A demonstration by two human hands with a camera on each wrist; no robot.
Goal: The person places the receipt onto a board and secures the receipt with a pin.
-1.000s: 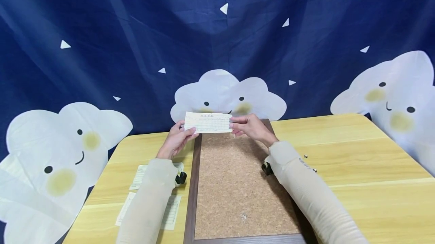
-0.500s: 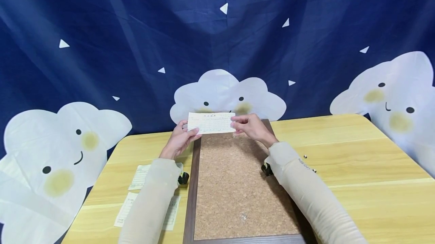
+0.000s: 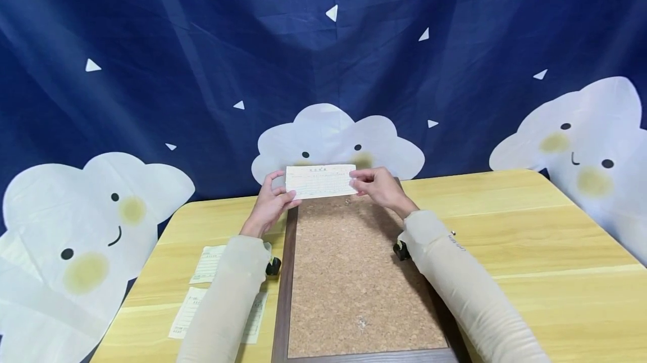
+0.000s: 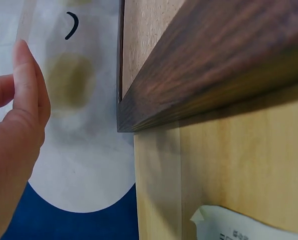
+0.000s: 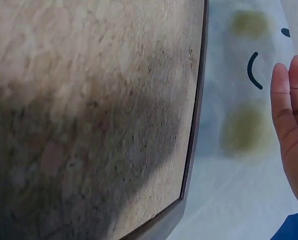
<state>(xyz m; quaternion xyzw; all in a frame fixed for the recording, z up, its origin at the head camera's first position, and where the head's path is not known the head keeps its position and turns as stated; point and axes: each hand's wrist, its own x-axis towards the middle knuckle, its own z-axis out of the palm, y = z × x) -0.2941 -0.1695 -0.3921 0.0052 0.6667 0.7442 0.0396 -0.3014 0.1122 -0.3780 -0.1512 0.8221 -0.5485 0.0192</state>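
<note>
Currently the left hand [image 3: 270, 204] pinches the left edge of a printed paper slip [image 3: 320, 183] between thumb and fingers, while the right hand [image 3: 382, 190] pinches its right edge. The slip appears at the far end of a framed cork board [image 3: 364, 284]; whether they touch is unclear. More papers [image 3: 207, 264] lie left of the board on the tabletop [image 3: 556, 228], partly behind the left sleeve [image 3: 222, 301].

In the head view, the corkboard [image 3: 364, 273] is seen forward and downward; in both wrist views, it is faced close up, one printed cloud [image 3: 326, 127] beyond apparently shared.
</note>
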